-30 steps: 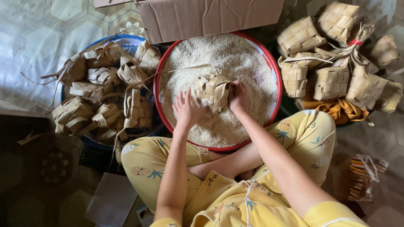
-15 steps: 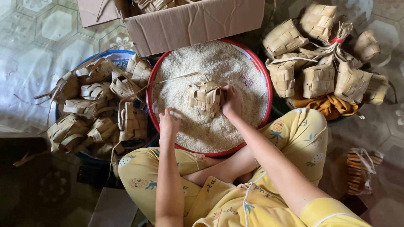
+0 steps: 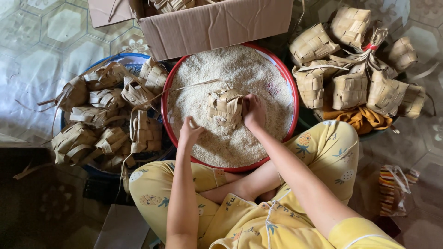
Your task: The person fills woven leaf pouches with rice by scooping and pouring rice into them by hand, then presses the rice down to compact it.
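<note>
A red round basin (image 3: pixel 292 109) full of white rice stands in front of my crossed legs. My right hand (image 3: pixel 253 111) grips a woven palm-leaf pouch (image 3: pixel 225 107) that rests on the rice near the basin's middle. My left hand (image 3: pixel 189 133) is cupped in the rice at the near left of the basin, fingers bunched, apart from the pouch. Whether rice is in that hand cannot be told.
A blue basin (image 3: pixel 121 59) at the left holds several empty woven pouches (image 3: pixel 108 120). A bundle of filled pouches (image 3: pixel 353 69) lies at the right over an orange cloth (image 3: pixel 357 118). A cardboard box (image 3: pixel 217 25) stands behind the red basin. A striped bag (image 3: pixel 393 189) lies on the tiled floor.
My left hand let go of the pouch and dropped toward me into the rice at the left. My right hand stays on the pouch. The view shifted slightly.
</note>
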